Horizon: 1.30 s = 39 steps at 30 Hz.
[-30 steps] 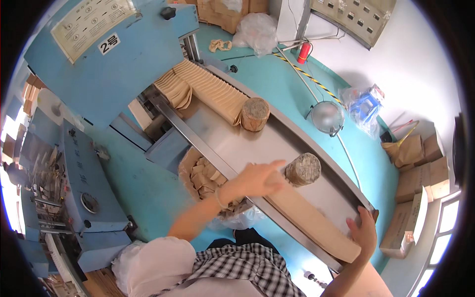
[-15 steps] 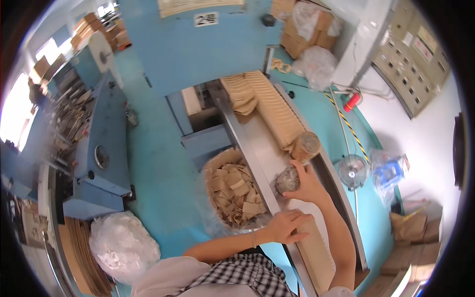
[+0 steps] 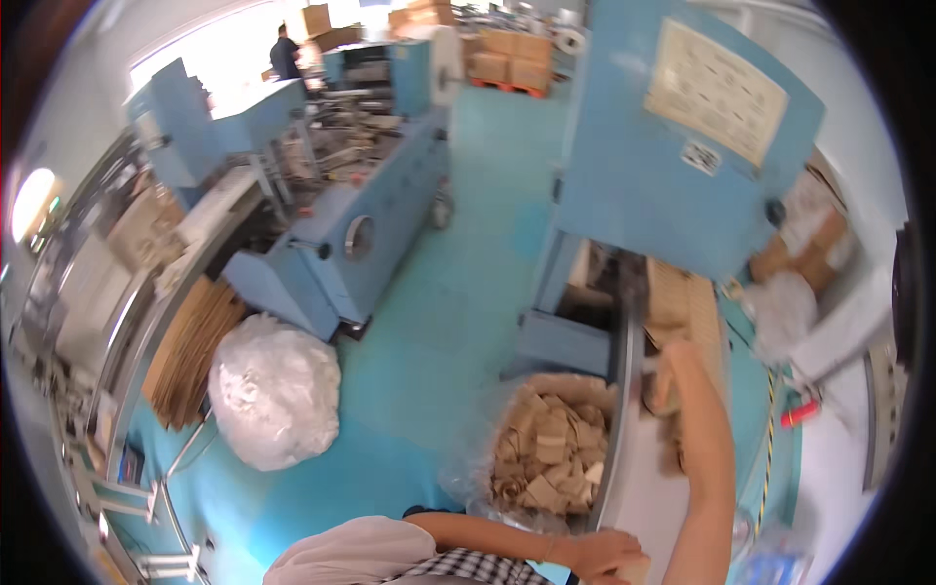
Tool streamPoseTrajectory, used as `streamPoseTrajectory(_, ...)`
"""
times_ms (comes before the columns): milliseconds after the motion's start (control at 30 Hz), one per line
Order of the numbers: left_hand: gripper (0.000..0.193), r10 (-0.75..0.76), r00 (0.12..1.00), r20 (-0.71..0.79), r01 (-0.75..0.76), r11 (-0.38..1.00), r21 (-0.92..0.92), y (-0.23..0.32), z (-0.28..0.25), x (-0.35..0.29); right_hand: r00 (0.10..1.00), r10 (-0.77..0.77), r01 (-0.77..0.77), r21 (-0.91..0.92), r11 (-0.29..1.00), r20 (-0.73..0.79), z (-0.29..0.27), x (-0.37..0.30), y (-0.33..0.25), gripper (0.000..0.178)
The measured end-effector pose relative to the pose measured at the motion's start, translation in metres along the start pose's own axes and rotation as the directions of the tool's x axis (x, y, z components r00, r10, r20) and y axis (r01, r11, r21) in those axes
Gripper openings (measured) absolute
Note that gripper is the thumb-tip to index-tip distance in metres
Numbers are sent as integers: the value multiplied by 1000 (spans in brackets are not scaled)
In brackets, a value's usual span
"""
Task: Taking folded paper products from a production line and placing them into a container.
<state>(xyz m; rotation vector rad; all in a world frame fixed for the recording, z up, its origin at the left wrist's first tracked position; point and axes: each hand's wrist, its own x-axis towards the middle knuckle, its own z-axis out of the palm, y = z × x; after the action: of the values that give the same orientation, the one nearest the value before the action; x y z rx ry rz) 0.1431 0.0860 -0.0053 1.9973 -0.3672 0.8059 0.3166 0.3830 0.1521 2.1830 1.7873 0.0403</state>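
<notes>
My right hand (image 3: pixel 669 369) reaches far along the metal channel (image 3: pixel 624 487) to the near end of a row of ribbed tan cardboard pieces (image 3: pixel 697 292). Its fingers are bent downward, closed around something blurred that I cannot make out. Beneath my right forearm a brown lump (image 3: pixel 673 444) sits in the channel, partly covered by the arm. By the lower edge, my left hand (image 3: pixel 606 556) lies over the near part of the channel, against a beige piece (image 3: pixel 634 569). Its fingers are smeared, so their grip is unclear.
Left of the channel stands a lined bin (image 3: pixel 495 429) of tan cardboard scraps. A blue machine (image 3: pixel 673 185) rises beyond. Further left are a bulging plastic bag (image 3: pixel 275 390), stacked cardboard sheets (image 3: pixel 190 351) and another blue machine (image 3: pixel 380 195). A person (image 3: pixel 284 54) stands far off.
The view has swung left. My right hand has left the grey round lump for the row's near end. My left hand has come down onto the near part of the channel.
</notes>
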Motion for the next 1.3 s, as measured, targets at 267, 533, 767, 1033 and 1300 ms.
streamPoseTrajectory(267, 47, 103, 992, -75, -97, 992, 77, -4, 0, -4, 920, 38, 45, 200, 979, -389, 42, -7, 8, 63)
streamPoseTrajectory(533, 45, 144, 980, -141, -132, 987, 91, -7, 4, 4, 818, 7, 315, 459, 831, -575, 111, -210, 11, 40)
streamPoseTrajectory(767, 46, 108, 986, -125, -108, 994, 12, -6, 5, -4, 670, 676, -639, 226, 736, -308, 104, -530, -2, 49)
streamPoseTrajectory(1033, 40, -19, 1000, 20, 19, 1000, -24, 17, -10, 6, 42, 991, -999, -14, 40, -124, 177, -760, -152, 34)
streamPoseTrajectory(1300, 41, -67, 991, 112, 78, 992, -97, -1, -17, 3, 28, 903, -689, 663, -294, 429, 148, -738, -188, 80)
